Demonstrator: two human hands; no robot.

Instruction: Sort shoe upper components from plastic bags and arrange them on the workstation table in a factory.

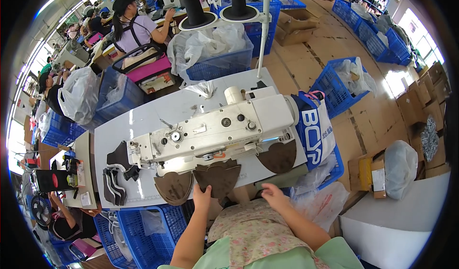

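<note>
My left hand (202, 196) pinches the lower edge of a dark brown, curved fabric or leather piece (217, 178), with the thumb on top. That piece lies at the front of a white sewing machine (205, 130). Close by on the left is a stack of similar brown pieces (174, 187), overhanging the table edge. More brown pieces (278, 158) rest at the table's right end. My right hand (276, 197) hovers off the front edge, fingers loosely apart and nothing visible in them. Black pieces with white edges (114, 186) lie at the left end.
Two black thread cones (193, 10) stand on a rack behind the machine. Blue crates (138, 230) sit below the table at left, and another crate (334, 94) is on the floor at right. A blue-and-white bag (315, 130) hangs beside the table. Co-workers (134, 30) sit farther off.
</note>
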